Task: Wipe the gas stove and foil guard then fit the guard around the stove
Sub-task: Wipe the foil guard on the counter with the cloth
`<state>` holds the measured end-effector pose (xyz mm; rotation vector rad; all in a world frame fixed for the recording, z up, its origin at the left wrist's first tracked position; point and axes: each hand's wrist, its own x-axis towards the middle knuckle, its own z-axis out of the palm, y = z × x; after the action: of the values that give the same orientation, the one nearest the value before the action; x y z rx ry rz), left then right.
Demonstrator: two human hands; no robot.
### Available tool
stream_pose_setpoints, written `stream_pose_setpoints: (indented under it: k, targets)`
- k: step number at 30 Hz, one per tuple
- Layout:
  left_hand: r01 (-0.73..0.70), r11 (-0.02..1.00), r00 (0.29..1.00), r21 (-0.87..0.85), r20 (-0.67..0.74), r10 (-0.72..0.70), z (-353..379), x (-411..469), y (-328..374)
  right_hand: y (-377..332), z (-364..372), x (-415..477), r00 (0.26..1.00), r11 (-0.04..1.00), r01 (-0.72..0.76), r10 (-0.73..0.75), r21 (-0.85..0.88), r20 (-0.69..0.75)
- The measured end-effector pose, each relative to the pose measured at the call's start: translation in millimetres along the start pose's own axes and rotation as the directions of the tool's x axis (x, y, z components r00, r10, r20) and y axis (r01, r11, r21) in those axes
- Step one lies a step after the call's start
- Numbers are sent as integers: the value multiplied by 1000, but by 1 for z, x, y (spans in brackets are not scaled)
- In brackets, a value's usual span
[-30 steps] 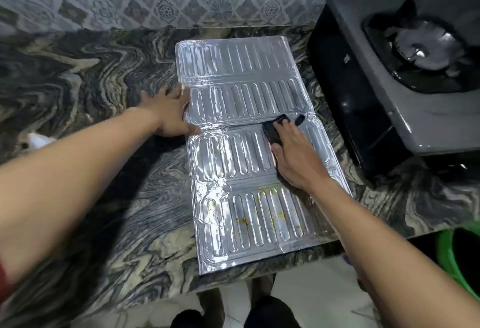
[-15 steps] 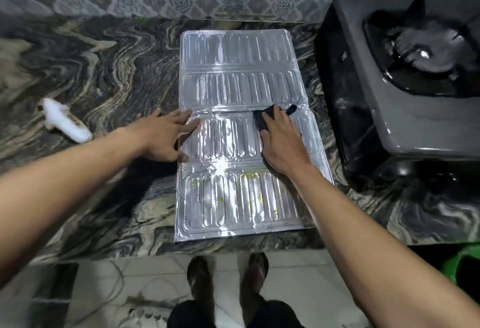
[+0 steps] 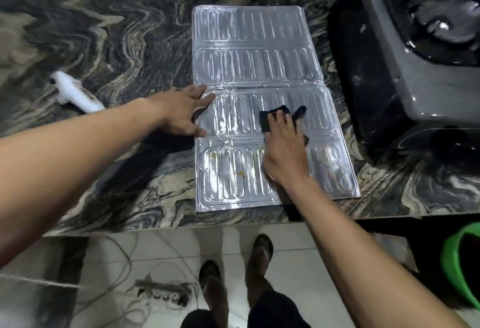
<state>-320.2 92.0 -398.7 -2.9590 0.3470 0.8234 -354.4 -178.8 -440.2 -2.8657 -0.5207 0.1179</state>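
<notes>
The silver ribbed foil guard (image 3: 255, 68) lies flat on the marbled counter (image 3: 124, 50), with yellow stains on its nearest panel. My right hand (image 3: 284, 151) presses a dark cloth (image 3: 267, 120) onto the guard's third panel from the wall. My left hand (image 3: 183, 112) rests flat with spread fingers on the guard's left edge, holding it down. The grey gas stove (image 3: 415, 73) stands to the right of the guard, its black burner (image 3: 436, 21) at the top right.
A white crumpled object (image 3: 75, 94) lies on the counter to the left. Below the counter edge are my feet in sandals (image 3: 262, 249), a power strip with cables (image 3: 161, 294) on the tiled floor, and a green bucket (image 3: 459, 265) at the right.
My right hand has drawn the cloth nearer along the guard, from the middle fold onto the third panel. My left hand slid to the guard's left edge. The camera tilted down.
</notes>
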Motion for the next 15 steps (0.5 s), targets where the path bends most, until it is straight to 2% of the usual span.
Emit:
stream_pose_setpoints:
  k: [2,8,12,15]
  targets:
    - [-5,1000,1000,-15,-14,5,2,0,-3,-31,9,-5,995,995,96,-96,9,8]
    - [-31,999,999,5,-22,31,-1,0,-4,-93,26,-37,966,964,254,-256,77,21]
    - [-38,999,999,9,-14,38,-2,-1,-4,-95,30,-64,922,921,379,-384,85,48]
    - [-41,999,999,-3,-8,41,-1,0,-4,-74,23,-65,919,920,381,-388,92,67]
